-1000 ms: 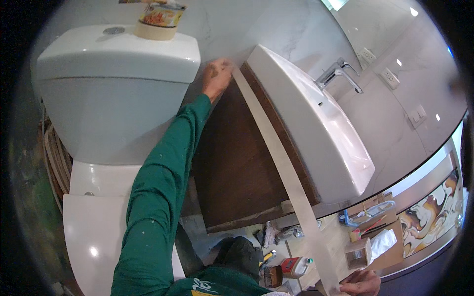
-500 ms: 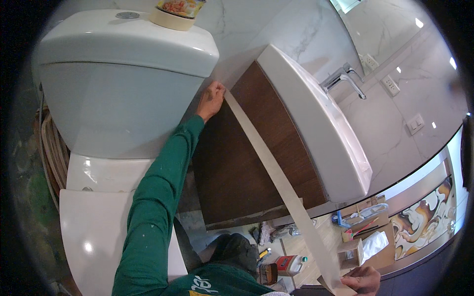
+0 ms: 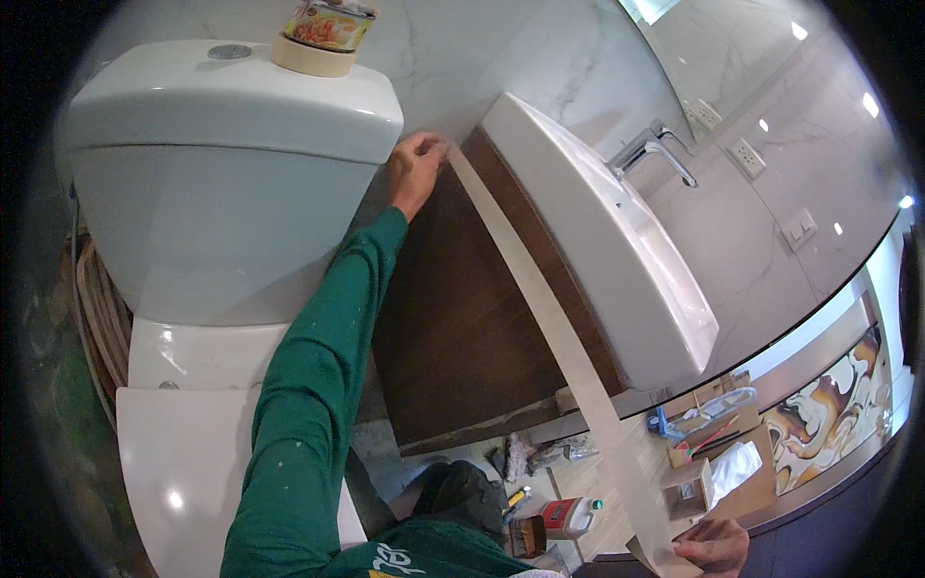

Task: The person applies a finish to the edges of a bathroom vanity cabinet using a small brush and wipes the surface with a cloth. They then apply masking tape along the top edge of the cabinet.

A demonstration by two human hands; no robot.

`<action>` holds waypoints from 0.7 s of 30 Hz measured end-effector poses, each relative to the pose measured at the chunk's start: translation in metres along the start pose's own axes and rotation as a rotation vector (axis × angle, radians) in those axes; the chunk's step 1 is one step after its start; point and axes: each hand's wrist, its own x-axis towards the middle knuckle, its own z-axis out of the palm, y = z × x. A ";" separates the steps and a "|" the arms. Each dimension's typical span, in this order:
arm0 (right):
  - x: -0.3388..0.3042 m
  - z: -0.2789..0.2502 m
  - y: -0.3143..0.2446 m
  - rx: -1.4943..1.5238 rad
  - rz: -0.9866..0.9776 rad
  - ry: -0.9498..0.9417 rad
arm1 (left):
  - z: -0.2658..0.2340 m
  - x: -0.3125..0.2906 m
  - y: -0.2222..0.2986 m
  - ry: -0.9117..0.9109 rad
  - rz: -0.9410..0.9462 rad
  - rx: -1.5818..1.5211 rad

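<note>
A long strip of cream masking tape [image 3: 536, 298] runs taut and slanting between my two hands, in front of the dark brown wooden side of the vanity cabinet [image 3: 453, 318]. My left hand [image 3: 416, 171], in a green sleeve, pinches its far end by the cabinet's back upper corner, close to the wall and the toilet tank. At the lower right, my right hand [image 3: 713, 546] grips the near end, where the tape folds over. I cannot tell whether the strip touches the wood. Above the cabinet sits the white basin [image 3: 588, 231].
To the left stands a white toilet [image 3: 231, 212]; on its tank, a cream tape roll [image 3: 313, 58] bears a colourful food package [image 3: 330, 24]. A chrome faucet [image 3: 660, 152] rises from the basin. On the floor are a red-and-white jug [image 3: 568, 517] and a cardboard box [image 3: 686, 488].
My left hand has moved up with the tape end, bringing the strip closer to the basin's underside. My right hand keeps its grip. The view has shifted slightly.
</note>
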 end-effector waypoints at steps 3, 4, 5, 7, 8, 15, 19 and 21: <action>-0.001 0.000 -0.007 0.232 0.324 0.030 | 0.011 0.009 0.012 0.034 0.065 0.253; 0.000 0.000 -0.010 0.226 0.383 0.003 | 0.015 0.011 0.014 0.036 0.086 0.277; 0.000 -0.001 -0.013 0.221 0.442 -0.024 | 0.019 0.013 0.014 0.044 0.121 0.297; 0.001 0.001 -0.015 0.209 0.533 -0.046 | 0.025 0.017 0.013 0.052 0.149 0.341; 0.002 0.003 -0.015 0.201 0.562 -0.044 | 0.028 0.020 0.012 0.055 0.144 0.368; 0.007 0.006 0.004 0.272 0.526 -0.013 | 0.035 0.026 0.002 0.081 0.175 0.473; 0.011 0.003 0.007 0.261 0.507 -0.017 | 0.036 0.025 0.001 0.099 0.187 0.450; 0.012 0.000 0.007 0.242 0.519 -0.048 | 0.037 0.024 0.001 0.111 0.184 0.474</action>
